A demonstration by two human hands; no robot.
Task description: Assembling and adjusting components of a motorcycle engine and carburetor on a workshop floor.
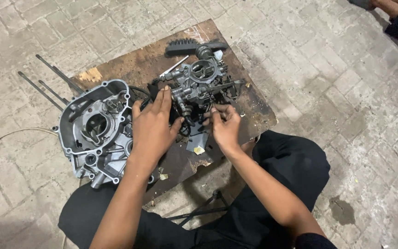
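Person sat on a paved brick floor (328, 69) with a stained wooden board (254, 103) in front of the knees. A metal carburettor (201, 80) stood near the middle of the board. Left hand (152, 127) lay flat against its left side, fingers extended. Right hand (225, 127) touched its lower front edge, fingertips curled in. A grey engine casing (95, 129) lay at the board's left edge, just beside the left hand. A black brush (187, 46) lay behind the carburettor. Thin metal rods (47, 83) lay on the floor, left.

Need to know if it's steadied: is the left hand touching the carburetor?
Touching. The head view shows the left hand lying with its fingertips against the near side of the carburetor, no gap visible.
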